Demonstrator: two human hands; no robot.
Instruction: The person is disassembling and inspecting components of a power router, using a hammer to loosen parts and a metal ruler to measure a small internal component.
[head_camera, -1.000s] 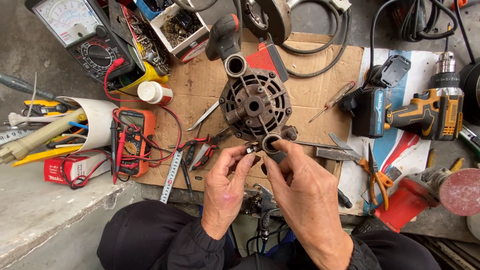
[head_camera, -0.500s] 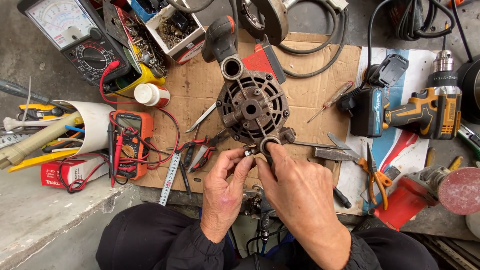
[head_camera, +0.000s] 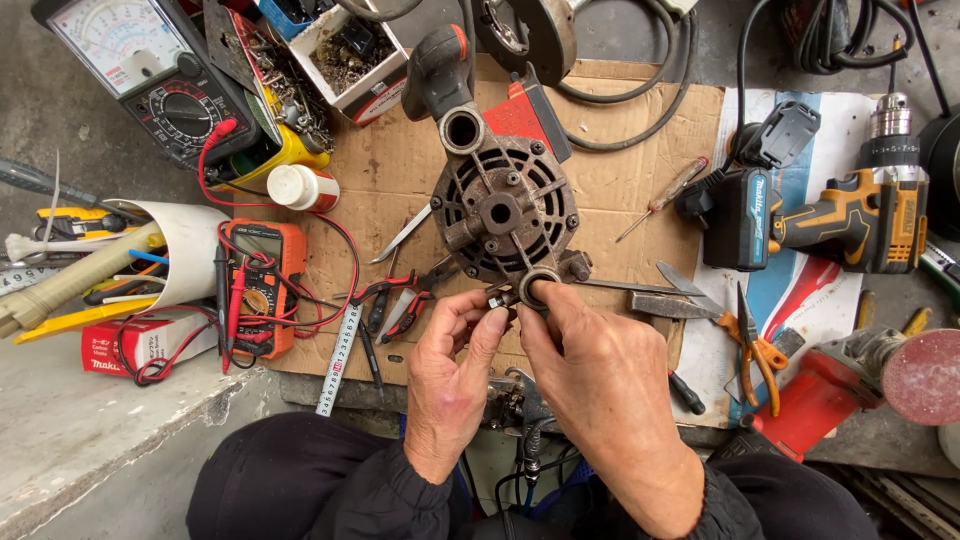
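A small metal ring (head_camera: 539, 288) is pinched between the fingers of the right hand (head_camera: 590, 370) and the left hand (head_camera: 455, 360), just below the round motor housing (head_camera: 505, 212) on the cardboard sheet (head_camera: 620, 170). The ring is best kept level and steadied from both sides. Since the earlier picture, little is changed: both hands are kept closed on the ring.

You have a small metal ring (head_camera: 538, 287), round and grey with an open centre, pinched upright. It sits just below the rusty motor housing (head_camera: 505, 213), touching its lower rim.
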